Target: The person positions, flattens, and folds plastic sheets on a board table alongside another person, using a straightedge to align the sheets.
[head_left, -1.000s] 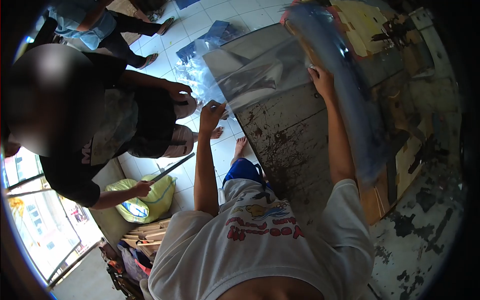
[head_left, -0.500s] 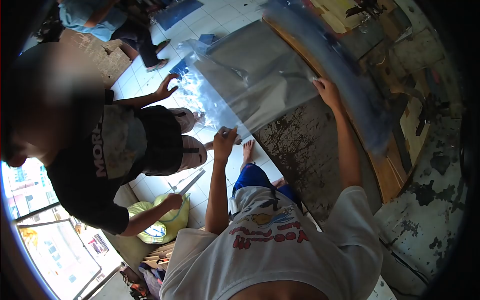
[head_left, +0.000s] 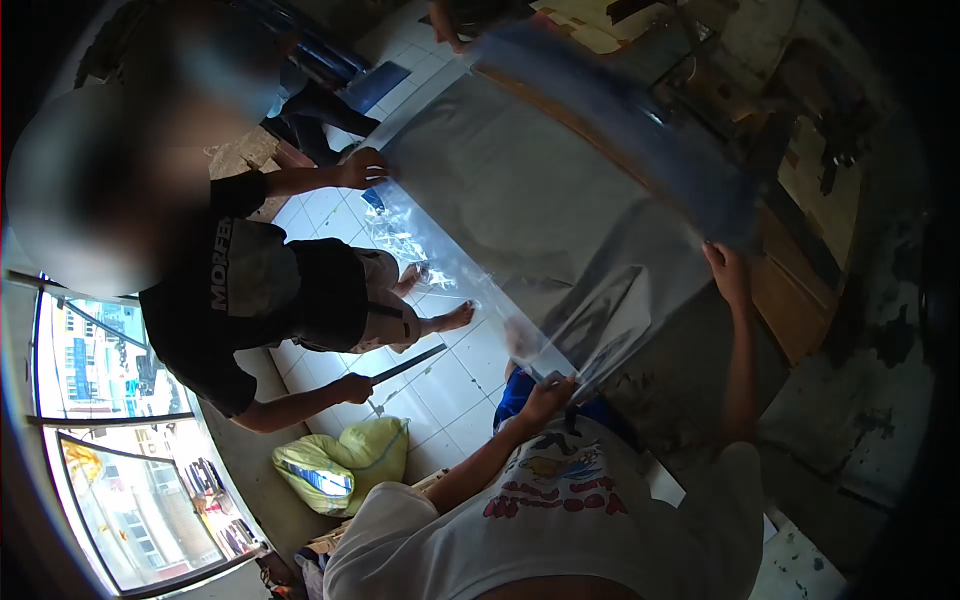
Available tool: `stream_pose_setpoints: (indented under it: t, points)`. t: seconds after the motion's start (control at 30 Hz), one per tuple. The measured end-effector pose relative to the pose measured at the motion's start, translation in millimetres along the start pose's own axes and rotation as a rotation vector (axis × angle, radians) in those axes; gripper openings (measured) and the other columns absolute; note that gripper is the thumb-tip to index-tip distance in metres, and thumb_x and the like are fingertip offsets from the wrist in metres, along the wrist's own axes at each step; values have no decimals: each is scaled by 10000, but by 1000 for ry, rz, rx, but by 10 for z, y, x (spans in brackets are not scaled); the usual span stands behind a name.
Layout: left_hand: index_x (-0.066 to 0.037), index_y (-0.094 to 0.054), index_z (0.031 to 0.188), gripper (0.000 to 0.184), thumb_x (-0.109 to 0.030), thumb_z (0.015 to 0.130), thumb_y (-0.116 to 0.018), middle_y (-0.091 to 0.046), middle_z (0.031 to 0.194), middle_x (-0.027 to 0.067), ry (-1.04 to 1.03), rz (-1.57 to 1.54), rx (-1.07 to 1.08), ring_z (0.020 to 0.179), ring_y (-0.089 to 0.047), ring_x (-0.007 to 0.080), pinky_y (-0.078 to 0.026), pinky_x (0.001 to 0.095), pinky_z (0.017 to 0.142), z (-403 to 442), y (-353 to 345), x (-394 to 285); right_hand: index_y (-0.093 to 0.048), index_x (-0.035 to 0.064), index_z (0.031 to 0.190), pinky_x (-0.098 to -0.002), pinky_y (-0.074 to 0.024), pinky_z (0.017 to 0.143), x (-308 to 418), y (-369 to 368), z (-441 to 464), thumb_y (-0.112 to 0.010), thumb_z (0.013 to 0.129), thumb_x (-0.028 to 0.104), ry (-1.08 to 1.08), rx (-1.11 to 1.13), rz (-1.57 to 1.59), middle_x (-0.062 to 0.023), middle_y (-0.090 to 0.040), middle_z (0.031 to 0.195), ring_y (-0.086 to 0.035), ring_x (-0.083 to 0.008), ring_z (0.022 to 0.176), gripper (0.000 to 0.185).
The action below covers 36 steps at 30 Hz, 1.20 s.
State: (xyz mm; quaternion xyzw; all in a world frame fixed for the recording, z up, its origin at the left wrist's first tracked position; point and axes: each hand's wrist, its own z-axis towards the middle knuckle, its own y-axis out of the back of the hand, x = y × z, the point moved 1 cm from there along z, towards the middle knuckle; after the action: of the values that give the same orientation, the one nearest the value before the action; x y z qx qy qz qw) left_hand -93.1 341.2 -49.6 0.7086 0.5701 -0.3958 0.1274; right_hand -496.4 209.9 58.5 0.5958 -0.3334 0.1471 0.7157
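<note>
A wide clear plastic sheet (head_left: 520, 190) is spread over the dark worktop and hangs past its edge on the left. My left hand (head_left: 548, 397) is closed on the sheet's near corner, just in front of my shirt. Farther right, my right hand (head_left: 728, 272) pinches the same sheet along its near right edge. Between my hands the plastic bunches into shiny folds. Along the far right side lies a rolled, bluish bundle of plastic (head_left: 640, 120), on a wooden board (head_left: 800, 290).
On the left a person in a black shirt (head_left: 265, 290) touches the sheet's left edge with one hand (head_left: 362, 168) and holds a long flat strip (head_left: 410, 362) in the other. Another person's hand (head_left: 445, 28) is at the far end. Yellow-green sacks (head_left: 370, 450) rest on the tiled floor.
Both my hands have come nearer to me and to the right, drawing the sheet along. The co-worker's upper hand has reached the sheet's edge. Another hand has appeared at the far end.
</note>
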Motion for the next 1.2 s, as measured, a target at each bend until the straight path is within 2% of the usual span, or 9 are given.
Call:
stream_pose_setpoints:
  t: [0.1,0.17,0.23,0.33,0.73,0.97,1.13,1.17,1.2]
  points:
    - [-51,-512,1054,237,-236,910,-544,-533,726,114,-660,1070,286,692,-581,247,-447,400,626,-123,-330,208,-580,1,763,-341,-360,517,-229,385,-337,-563,904,407,-136,18,26,-81,-442,560,-432,-153,511,430]
    - [-54,-466,1151,323,-263,910,-517,-588,721,130,-593,1165,460,673,-593,314,-484,381,668,-156,-561,399,-587,0,764,-337,-362,520,-438,555,-540,-571,898,411,-77,-61,-42,-68,-447,559,-434,-144,518,432]
    - [-61,-513,1148,325,-301,931,-485,-618,770,134,-358,944,777,736,-620,273,-474,411,687,-110,-829,524,-595,-4,766,-334,-365,525,-754,748,-762,-582,890,411,-130,-40,-143,-55,-453,563,-439,-135,529,433]
    - [-32,-509,1238,360,-229,938,-479,-613,1068,144,406,421,708,963,-597,253,-449,371,865,-361,-1194,463,-592,-19,764,-327,-369,535,-1089,994,-1127,-601,880,405,-283,-22,-90,-51,-462,579,-452,-133,552,440]
    - [-29,-530,1222,364,-255,940,-485,-605,1122,129,43,989,1003,1036,-572,236,-426,350,915,-236,-1055,875,-667,-34,903,-350,-464,755,-1483,873,-1447,-638,826,464,-422,-189,-212,-162,-663,839,-636,-253,813,504]
    - [-28,-542,1212,368,-270,941,-488,-600,1154,120,-77,1192,1108,1079,-558,227,-413,338,944,-295,-698,813,-662,-10,921,-342,-483,701,-1409,787,-1572,-599,882,384,-254,-338,-267,-159,-655,783,-636,-251,728,400]
    - [-27,-551,1205,371,-281,942,-490,-597,1176,114,30,1012,1239,1109,-548,220,-403,329,965,-151,-282,-177,-532,25,1180,-406,-424,889,-1141,557,-2019,-629,860,325,-262,-678,-181,-206,-577,1096,-550,-337,1033,449]
    - [-21,-546,1218,372,-256,933,-500,-593,1184,131,380,894,1118,1151,-531,220,-388,322,995,-59,-224,-649,-507,7,1203,-415,-414,909,-971,464,-2108,-630,858,314,-309,-754,-167,-224,-554,1128,-531,-346,1063,477]
    - [13,-563,1182,338,-191,928,-474,-619,1130,131,130,636,1201,1116,-558,221,-405,355,979,146,22,-976,-500,-15,1198,-418,-412,912,-853,339,-2212,-632,852,326,-443,-761,-119,-243,-537,1147,-522,-349,1078,504]
